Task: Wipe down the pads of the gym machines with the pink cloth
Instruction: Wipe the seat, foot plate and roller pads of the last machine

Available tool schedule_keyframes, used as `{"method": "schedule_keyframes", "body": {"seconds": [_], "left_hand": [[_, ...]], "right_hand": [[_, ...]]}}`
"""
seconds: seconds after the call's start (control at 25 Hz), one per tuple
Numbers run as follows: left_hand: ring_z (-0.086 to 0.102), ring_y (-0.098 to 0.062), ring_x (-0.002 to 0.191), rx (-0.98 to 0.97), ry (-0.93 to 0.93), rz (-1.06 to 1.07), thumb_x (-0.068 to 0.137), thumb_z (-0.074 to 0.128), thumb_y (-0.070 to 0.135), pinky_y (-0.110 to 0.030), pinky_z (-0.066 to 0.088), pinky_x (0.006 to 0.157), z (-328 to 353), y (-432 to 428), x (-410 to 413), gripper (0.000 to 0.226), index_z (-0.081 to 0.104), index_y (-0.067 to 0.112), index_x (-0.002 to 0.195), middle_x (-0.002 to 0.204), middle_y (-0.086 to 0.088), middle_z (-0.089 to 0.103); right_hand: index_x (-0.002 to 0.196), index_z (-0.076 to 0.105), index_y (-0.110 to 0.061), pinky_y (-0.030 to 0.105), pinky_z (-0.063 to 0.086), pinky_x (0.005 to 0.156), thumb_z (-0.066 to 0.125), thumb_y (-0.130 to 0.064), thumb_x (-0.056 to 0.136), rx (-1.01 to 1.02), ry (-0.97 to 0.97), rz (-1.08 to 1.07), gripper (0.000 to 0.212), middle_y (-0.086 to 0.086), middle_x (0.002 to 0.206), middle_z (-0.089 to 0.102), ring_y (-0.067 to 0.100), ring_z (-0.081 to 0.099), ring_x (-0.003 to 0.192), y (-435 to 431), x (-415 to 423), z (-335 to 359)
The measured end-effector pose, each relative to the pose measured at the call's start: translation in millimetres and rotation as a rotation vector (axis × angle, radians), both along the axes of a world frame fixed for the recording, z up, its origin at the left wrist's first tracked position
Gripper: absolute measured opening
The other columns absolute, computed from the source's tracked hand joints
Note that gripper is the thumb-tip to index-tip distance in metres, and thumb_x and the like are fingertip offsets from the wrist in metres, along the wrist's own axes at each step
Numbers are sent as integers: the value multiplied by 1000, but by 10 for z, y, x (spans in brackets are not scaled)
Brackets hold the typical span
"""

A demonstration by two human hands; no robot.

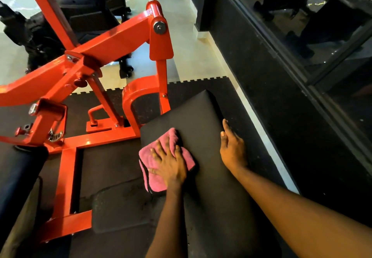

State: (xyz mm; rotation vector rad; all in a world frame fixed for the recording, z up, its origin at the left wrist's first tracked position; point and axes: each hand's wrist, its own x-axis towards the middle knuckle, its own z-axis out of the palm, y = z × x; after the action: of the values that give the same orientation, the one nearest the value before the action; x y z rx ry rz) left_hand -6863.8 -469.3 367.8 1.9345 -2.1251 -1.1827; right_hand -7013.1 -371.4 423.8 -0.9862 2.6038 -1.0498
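A long black pad of a red gym machine runs from the lower middle toward the upper middle of the view. A folded pink cloth lies on the pad's left side, partly overhanging its left edge. My left hand presses flat on the cloth with fingers spread. My right hand rests on the pad's right edge, fingers straight and pointing away from me, holding nothing.
The red steel frame of the machine stands to the left, with a black roller pad at lower left. Black rubber floor mats lie underneath. A dark wall with glass panels runs along the right.
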Motion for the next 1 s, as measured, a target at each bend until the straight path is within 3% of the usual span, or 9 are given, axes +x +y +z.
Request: {"method": "schedule_keyframes", "body": {"seconds": [0.2, 0.32, 0.4, 0.48, 0.56, 0.68, 0.8, 1.0], "left_hand": [[-20, -22, 151, -65, 83, -183, 93, -1, 55, -66, -2, 117, 192, 575, 29, 68, -4, 36, 158, 166, 4, -14], [-12, -22, 152, -127, 93, -186, 97, 25, 64, -72, 2, 113, 182, 335, -47, 64, 1, 49, 154, 166, 13, -7], [-1, -20, 153, -188, 55, -190, 89, 26, 76, -76, 5, 110, 31, 70, -52, 69, -1, 59, 150, 164, 20, 4], [5, -15, 151, -160, 54, -88, 89, 28, 74, -77, 4, 108, -70, 9, -78, 64, 8, 60, 148, 160, 22, 15], [10, -16, 149, -175, 100, 21, 87, 27, 67, -71, 6, 112, -85, 103, -95, 63, 17, 53, 148, 157, 17, 24], [25, -21, 143, -255, 88, -19, 86, 26, 56, -47, 13, 119, -207, 186, 14, 69, 25, 35, 152, 154, 11, 34], [38, -14, 137, -283, -22, -29, 91, 39, 50, -33, 10, 115, -335, 388, 193, 65, 15, 50, 152, 153, 22, 35], [35, -14, 139, -300, -148, -124, 93, 38, 51, -34, 6, 114, -309, 1026, 494, 65, 11, 52, 152, 158, 25, 24]], "right_hand": [[151, 44, -13, 34, 41, 107, 46, -17, 107, -9, 24, 10, 45, 17, 149, 51, 34, 52, 134, 2, -19, -17], [151, 44, -12, 34, 39, 107, 46, -16, 107, -17, 12, 16, 45, 17, 149, 51, 35, 51, 135, -11, -24, -12], [151, 44, -11, 33, 37, 108, 46, -15, 106, -36, -4, 2, 45, 17, 151, 49, 35, 51, 135, -25, -18, -39], [151, 44, -11, 36, 38, 108, 46, -15, 106, -49, -6, 3, 45, 17, 151, 49, 37, 52, 133, -32, -26, -91], [152, 43, -12, 42, 40, 107, 46, -17, 106, -40, -5, 8, 46, 19, 151, 48, 39, 52, 132, -56, -38, -147], [154, 38, -9, 43, 36, 112, 43, -17, 107, -32, -21, 35, 48, 20, 156, 42, 38, 46, 139, -92, -26, -199], [154, 37, -3, 39, 28, 116, 42, -13, 106, -89, -68, 64, 49, 24, 157, 37, 38, 38, 144, -116, -41, -206], [155, 32, -2, 40, 25, 118, 41, -13, 105, -75, -93, 124, 52, 24, 160, 30, 38, 32, 148, -86, -55, -200]]}}
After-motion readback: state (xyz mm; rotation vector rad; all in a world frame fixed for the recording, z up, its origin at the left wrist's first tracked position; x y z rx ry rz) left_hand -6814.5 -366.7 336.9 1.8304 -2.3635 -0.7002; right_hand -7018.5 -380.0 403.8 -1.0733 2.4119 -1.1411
